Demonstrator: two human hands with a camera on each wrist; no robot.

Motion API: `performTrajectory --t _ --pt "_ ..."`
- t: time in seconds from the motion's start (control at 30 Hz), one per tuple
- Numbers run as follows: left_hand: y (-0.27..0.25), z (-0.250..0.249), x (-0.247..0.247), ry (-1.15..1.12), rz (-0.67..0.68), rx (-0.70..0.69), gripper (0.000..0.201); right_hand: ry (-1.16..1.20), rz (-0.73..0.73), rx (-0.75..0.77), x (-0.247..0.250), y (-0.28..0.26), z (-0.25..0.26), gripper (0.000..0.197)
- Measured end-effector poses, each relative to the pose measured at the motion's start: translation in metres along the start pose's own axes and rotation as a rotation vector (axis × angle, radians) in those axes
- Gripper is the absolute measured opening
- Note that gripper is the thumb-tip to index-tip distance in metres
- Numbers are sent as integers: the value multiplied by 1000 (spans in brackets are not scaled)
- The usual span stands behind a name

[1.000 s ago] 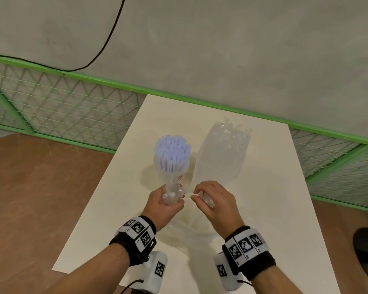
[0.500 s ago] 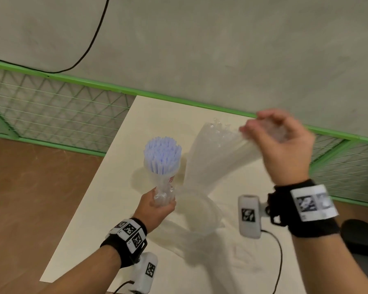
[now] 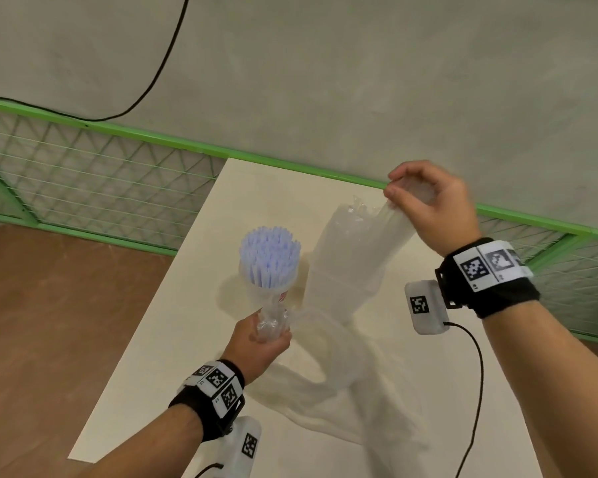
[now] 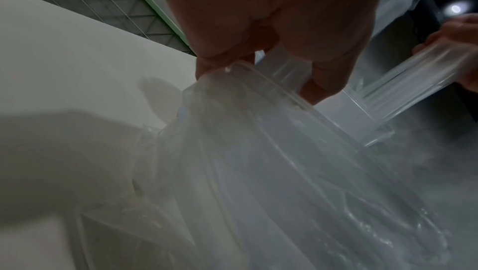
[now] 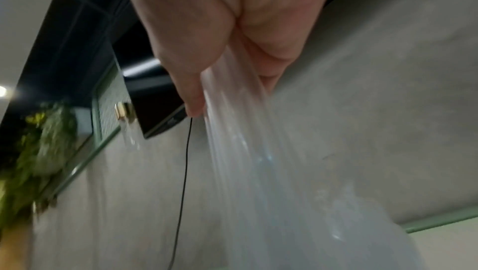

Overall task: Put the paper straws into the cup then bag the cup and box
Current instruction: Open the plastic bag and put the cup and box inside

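Observation:
A clear cup [image 3: 269, 285] packed with pale blue paper straws [image 3: 269, 250] stands on the white table [image 3: 173, 339]. To its right stands a tall clear plastic box [image 3: 346, 263]. A thin clear bag [image 3: 346, 401] lies crumpled on the table in front of both. My left hand [image 3: 270, 331] grips a bunched bag edge just in front of the cup, and the left wrist view shows the left hand [image 4: 258, 74] and the box [image 4: 362, 123]. My right hand [image 3: 399, 186] pinches another bag edge, raised above the box's top. In the right wrist view the right hand [image 5: 227, 90] holds the stretched film. Whether cup or box is inside the bag is unclear.
A green-framed wire fence [image 3: 94, 188] runs behind the table below a grey wall. Brown floor [image 3: 49, 322] lies to the left. A black cable [image 3: 477, 381] hangs from my right wrist camera over the table's right side.
My right hand has risen from beside the left hand, up and to the right, drawing the bag edge above the box. The left hand keeps its hold by the cup.

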State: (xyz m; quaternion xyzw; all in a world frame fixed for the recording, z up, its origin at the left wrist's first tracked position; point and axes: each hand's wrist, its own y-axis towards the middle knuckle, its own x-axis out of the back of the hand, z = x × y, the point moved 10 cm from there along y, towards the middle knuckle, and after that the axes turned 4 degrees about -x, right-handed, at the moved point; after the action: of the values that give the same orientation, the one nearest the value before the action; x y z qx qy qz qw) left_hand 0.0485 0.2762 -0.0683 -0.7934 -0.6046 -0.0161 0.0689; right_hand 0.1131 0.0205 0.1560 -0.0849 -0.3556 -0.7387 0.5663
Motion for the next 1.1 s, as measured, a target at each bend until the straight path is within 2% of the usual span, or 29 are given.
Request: performTrajectory --t 0.13,0.23,0.37,0.43,0.53,0.7,0.87,1.0,1.1 --pt "0 0 1 -7 -7 4 28 -392 169 167 -39 -11 -11 18" --pt "0 1 1 -20 -11 16 27 -548 278 183 -65 -26 -35 27" --pt "0 3 2 -27 -20 26 26 -707 540 150 -102 -61 -71 53" --pt "0 3 3 -32 -22 29 25 -754 607 134 -110 -76 -82 59" --pt "0 3 3 -45 -23 32 25 -765 587 99 -108 -78 -81 65" --pt "0 3 1 -46 -25 36 23 -834 445 61 -116 -63 -61 69" --pt "-1 3 2 -48 -31 30 23 -920 352 53 -132 -53 -61 50" --pt "-1 7 3 -55 -36 43 20 -824 194 31 -119 -45 -62 28" --pt "0 8 4 -59 -36 39 23 -791 203 41 -114 -43 -65 28"
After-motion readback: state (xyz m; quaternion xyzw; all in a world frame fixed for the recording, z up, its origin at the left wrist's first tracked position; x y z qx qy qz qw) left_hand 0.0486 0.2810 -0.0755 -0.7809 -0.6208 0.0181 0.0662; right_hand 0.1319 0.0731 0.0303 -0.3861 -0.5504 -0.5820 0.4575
